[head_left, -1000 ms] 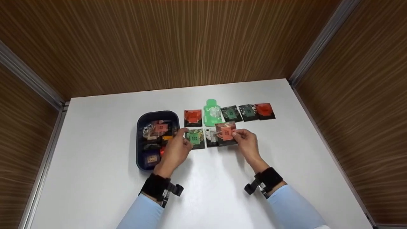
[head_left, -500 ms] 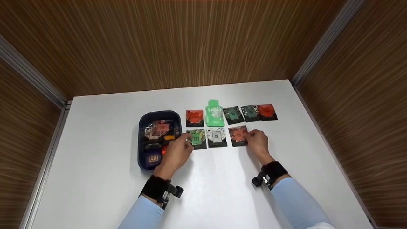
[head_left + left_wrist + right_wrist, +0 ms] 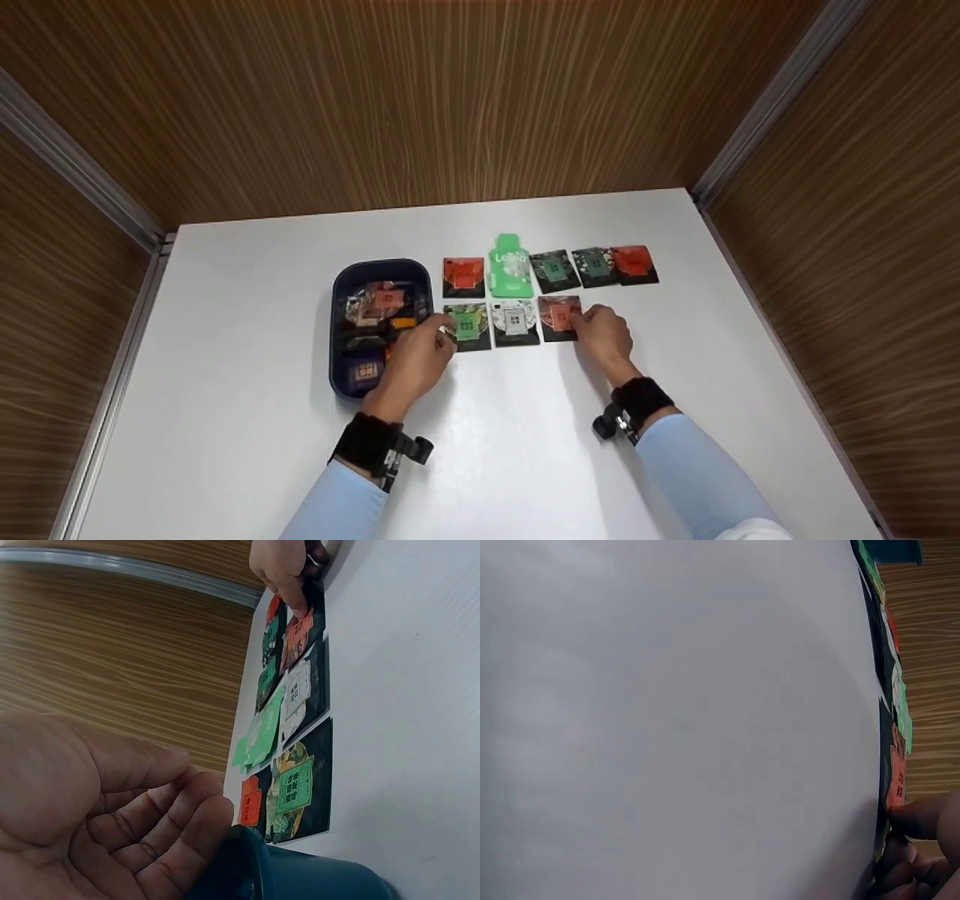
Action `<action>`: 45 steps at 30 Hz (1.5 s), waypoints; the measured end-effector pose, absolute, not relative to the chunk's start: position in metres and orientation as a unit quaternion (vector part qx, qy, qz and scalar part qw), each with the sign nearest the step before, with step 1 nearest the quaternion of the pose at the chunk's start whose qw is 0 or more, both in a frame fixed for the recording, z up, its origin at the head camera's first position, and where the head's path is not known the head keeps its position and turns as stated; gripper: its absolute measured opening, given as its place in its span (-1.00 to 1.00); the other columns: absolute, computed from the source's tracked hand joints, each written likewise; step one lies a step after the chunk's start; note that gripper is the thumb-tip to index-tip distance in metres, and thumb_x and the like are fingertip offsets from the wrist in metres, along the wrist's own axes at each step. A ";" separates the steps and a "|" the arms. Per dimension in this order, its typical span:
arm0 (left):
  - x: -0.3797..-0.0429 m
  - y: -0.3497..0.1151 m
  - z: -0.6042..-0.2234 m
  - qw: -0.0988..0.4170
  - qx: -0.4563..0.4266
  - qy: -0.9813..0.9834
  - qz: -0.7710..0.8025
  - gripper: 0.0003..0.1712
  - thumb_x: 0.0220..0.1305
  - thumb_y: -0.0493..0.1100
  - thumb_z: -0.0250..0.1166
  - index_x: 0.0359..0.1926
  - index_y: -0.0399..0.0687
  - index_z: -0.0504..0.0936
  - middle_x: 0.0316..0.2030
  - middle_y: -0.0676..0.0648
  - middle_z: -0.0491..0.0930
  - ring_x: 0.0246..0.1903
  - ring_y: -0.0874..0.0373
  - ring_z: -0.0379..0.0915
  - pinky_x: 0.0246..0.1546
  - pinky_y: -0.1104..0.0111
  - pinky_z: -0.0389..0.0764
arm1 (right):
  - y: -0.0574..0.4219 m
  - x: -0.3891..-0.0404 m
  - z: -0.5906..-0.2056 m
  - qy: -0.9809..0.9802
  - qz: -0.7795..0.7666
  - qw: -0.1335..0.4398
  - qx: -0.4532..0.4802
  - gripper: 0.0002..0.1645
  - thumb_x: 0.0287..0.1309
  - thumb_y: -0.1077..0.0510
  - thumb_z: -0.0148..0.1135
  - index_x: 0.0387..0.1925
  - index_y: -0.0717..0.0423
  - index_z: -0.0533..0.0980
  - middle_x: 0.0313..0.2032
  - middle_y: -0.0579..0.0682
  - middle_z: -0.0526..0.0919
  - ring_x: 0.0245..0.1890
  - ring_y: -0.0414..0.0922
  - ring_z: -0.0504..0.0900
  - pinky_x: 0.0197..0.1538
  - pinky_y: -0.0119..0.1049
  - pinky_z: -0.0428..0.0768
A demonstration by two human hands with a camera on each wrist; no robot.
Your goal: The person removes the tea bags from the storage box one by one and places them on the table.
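Observation:
My right hand (image 3: 604, 337) grips the right edge of a dark tea sachet with a salmon-red label (image 3: 558, 316), thumb on its face. That sachet lies at the right end of the front row, beside a white-labelled sachet (image 3: 515, 322) and a green-labelled sachet (image 3: 467, 326). Over the right rim of the navy box (image 3: 335, 322), my left hand (image 3: 416, 360) hovers near the green-labelled sachet. Its fingers are loosely curled and hold nothing, as the left wrist view shows. Inside the box lie several sachets and small packets, partly hidden by the hand.
Behind the front row stretches a second row: a red sachet (image 3: 463, 277), a flat green bottle-shaped pack (image 3: 511, 268), two dark-green sachets (image 3: 555, 271) and another red sachet (image 3: 634, 264). The white table (image 3: 510, 450) ends at wood-grain panels (image 3: 435, 105).
My right hand carried the salmon-red-labelled sachet off the white one to the right, laid it down, then slid it slightly left against the row. The left hand has hardly moved.

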State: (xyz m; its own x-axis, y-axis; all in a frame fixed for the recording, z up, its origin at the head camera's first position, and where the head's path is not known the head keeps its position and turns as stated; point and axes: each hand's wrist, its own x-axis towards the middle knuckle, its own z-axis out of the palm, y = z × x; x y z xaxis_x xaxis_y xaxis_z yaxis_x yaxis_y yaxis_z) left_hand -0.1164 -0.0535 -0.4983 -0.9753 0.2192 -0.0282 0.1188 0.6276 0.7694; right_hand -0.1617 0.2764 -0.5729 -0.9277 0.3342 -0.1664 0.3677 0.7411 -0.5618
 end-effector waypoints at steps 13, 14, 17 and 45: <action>-0.116 -0.069 -0.499 0.037 0.088 0.902 0.422 -0.66 0.41 -0.32 0.27 0.16 -0.09 0.68 -0.34 0.00 0.73 -0.39 0.15 0.61 -0.21 0.16 0.63 | 0.280 -0.160 -0.573 0.930 -0.323 0.013 0.172 -0.56 0.36 -0.15 0.26 -0.39 0.14 0.57 -0.41 0.12 0.68 -0.33 0.13 0.65 -0.29 -0.07 0.52; -0.117 -0.072 -0.499 0.035 0.086 0.902 0.422 -0.66 0.41 -0.32 0.27 0.16 -0.10 0.68 -0.33 -0.01 0.73 -0.38 0.14 0.61 -0.21 0.15 0.63 | 0.280 -0.160 -0.573 0.930 -0.326 0.010 0.172 -0.56 0.36 -0.15 0.26 -0.38 0.15 0.56 -0.41 0.12 0.68 -0.32 0.13 0.65 -0.26 -0.05 0.53; -0.118 -0.087 -0.497 0.039 0.068 0.904 0.420 -0.64 0.40 -0.31 0.29 0.19 -0.12 0.66 -0.30 -0.03 0.74 -0.37 0.15 0.61 -0.20 0.17 0.62 | 0.278 -0.161 -0.574 0.928 -0.329 -0.008 0.173 -0.59 0.34 -0.11 0.27 -0.38 0.16 0.55 -0.41 0.12 0.67 -0.29 0.15 0.66 -0.20 -0.01 0.55; -0.199 -0.127 -0.484 0.075 0.014 0.964 0.256 -0.71 0.39 -0.34 0.22 0.07 -0.36 0.68 -0.01 -0.36 0.68 0.06 -0.22 0.61 0.15 0.03 0.61 | 0.064 -0.180 -0.513 0.913 -0.395 -0.026 -0.100 -0.84 0.38 0.10 0.31 -0.18 0.11 0.68 -0.28 0.00 0.72 -0.29 -0.08 0.65 -0.17 -0.17 0.63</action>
